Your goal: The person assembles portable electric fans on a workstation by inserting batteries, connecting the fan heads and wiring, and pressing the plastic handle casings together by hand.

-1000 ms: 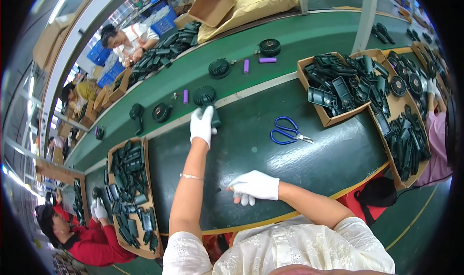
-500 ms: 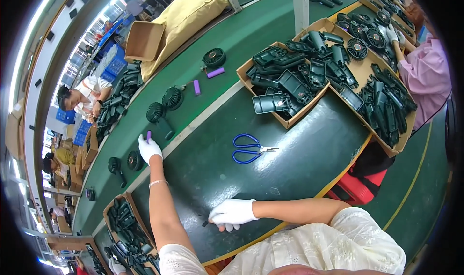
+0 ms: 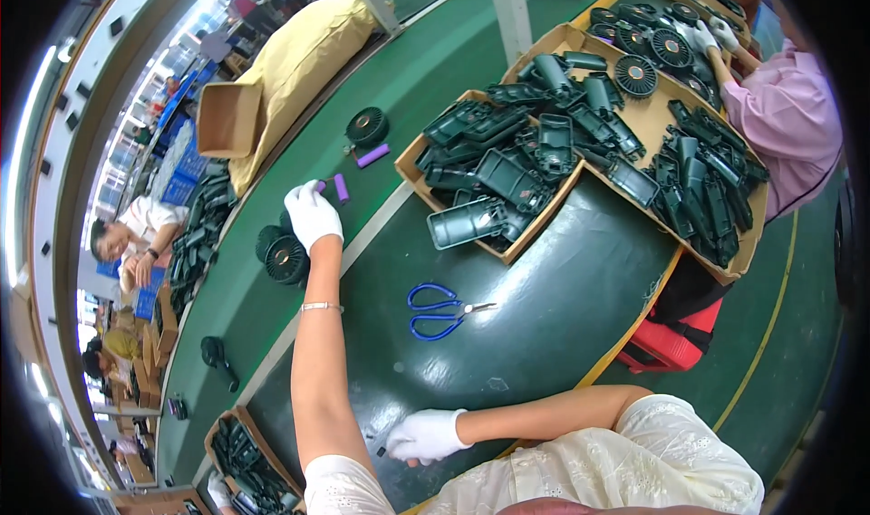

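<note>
right hand (image 3: 426, 435): in a white glove, resting on the near edge of the green table (image 3: 544, 316). the fingers are curled in on something tiny and dark. i cannot tell what it is.
left hand (image 3: 312, 214): in a white glove, arm stretched far out over the table. the fingers are bent down and pinching one end of a small purple tube (image 3: 341, 187).
purple tube: it lies just to the right of the left hand and touches the fingertips. its long side points away from the person. the left hand is at it; the right hand is well apart.
black fan (image 3: 286, 259): round, just beside the left wrist, on the left.
blue scissors (image 3: 439, 310): flat on the table, between the two hands, off to the right.
second purple tube (image 3: 372, 156): farther out, near another round black fan (image 3: 367, 126).
near cardboard tray (image 3: 412, 157): full of dark plastic shells, piled up.
far cardboard tray (image 3: 648, 121): more dark shells and round fan grilles. another person's gloved hand (image 3: 708, 35) reaches in.
small open box (image 3: 227, 121): far left, looks bare inside, next to a yellow bag (image 3: 290, 53).
</note>
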`<state>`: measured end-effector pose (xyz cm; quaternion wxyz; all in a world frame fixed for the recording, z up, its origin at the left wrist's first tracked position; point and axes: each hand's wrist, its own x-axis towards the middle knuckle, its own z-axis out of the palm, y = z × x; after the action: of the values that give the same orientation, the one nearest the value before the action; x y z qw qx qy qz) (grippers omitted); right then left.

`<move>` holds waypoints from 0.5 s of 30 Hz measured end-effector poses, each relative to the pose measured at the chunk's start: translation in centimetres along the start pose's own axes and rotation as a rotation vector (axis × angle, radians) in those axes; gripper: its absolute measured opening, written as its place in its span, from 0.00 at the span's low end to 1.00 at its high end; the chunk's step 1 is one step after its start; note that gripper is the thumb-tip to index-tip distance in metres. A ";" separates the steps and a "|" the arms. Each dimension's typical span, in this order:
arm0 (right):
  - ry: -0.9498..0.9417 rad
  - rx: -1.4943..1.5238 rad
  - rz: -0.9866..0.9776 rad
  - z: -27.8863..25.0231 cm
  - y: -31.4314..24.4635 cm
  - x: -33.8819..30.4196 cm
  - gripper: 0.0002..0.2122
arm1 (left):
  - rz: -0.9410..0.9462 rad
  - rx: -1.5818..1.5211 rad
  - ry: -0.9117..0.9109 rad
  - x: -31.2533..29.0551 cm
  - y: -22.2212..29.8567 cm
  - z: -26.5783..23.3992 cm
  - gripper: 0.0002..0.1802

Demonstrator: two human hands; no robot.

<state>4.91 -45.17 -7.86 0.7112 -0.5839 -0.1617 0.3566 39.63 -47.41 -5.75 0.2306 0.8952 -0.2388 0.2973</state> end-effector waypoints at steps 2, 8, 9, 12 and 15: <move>-0.022 0.011 0.074 -0.1 -0.4 -0.2 0.16 | 0.050 -0.034 -0.011 1.4 0.9 4.0 0.14; -0.060 -0.289 -0.169 -0.9 -2.5 -0.2 0.16 | -0.151 0.437 -0.469 3.4 5.4 6.5 0.31; -0.025 -0.293 -0.238 -1.2 -0.9 0.2 0.17 | -0.120 0.430 -0.447 4.2 6.1 7.2 0.29; -0.012 -0.184 -0.087 0.4 4.4 2.9 0.18 | 0.051 0.430 -0.280 4.6 5.2 10.0 0.22; -0.021 -0.399 -0.196 1.2 5.9 4.2 0.17 | 0.073 0.391 -0.249 3.8 6.7 10.3 0.16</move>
<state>5.17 -41.07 -13.90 0.6113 -0.6907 -0.2923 0.2525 42.87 -59.43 -8.90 0.0108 0.9433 -0.2357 0.2335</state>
